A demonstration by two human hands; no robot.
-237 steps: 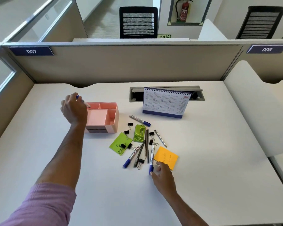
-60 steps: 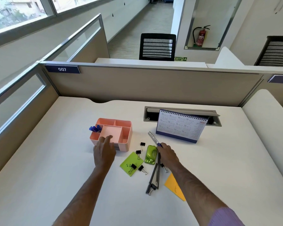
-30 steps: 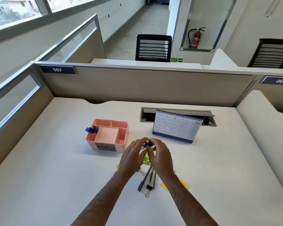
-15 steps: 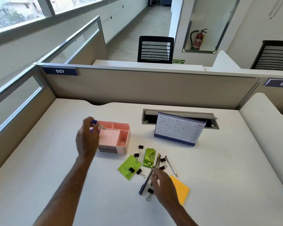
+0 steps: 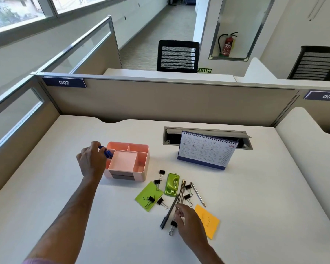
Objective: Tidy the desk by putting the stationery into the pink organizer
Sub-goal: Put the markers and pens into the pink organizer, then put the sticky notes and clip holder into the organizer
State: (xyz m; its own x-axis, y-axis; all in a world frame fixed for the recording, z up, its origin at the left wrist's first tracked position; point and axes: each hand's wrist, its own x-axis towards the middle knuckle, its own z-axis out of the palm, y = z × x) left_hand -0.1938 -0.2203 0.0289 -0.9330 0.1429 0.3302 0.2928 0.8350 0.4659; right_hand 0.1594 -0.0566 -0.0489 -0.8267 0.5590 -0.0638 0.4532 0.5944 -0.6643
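Nearest us, our right hand (image 5: 190, 223) curls its fingertips around the near ends of the slim pens (image 5: 181, 193) lying on the white desk (image 5: 265, 216). A black pen (image 5: 170, 211) and one black binder clip (image 5: 173, 225) lie just beside it. An orange sticky note (image 5: 208, 221) bears faint handwriting we cannot read.

Next out: a green sticky note (image 5: 148, 195) with clips on it, more binder clips (image 5: 188, 197) scattered about, a green stapler-like item (image 5: 172, 184), and a silver pen (image 5: 197, 193).

Further, our left hand (image 5: 91, 161) pinches blue-capped pens (image 5: 106, 152) at the left compartment of the pink organizer (image 5: 130, 166); how deep they sit we cannot tell.

Beyond, a desk calendar (image 5: 206, 152) reads "2026" in red; its grid print is too small to read. It stands before a cable tray (image 5: 204, 131).

On the partition (image 5: 160, 100), plates read "007" (image 5: 63, 82) and "008" (image 5: 329, 96). Farthest, a green "EXIT" sign (image 5: 204, 70) sits near a mesh chair (image 5: 177, 56), and a red fire extinguisher (image 5: 228, 44) stands in a wall niche.
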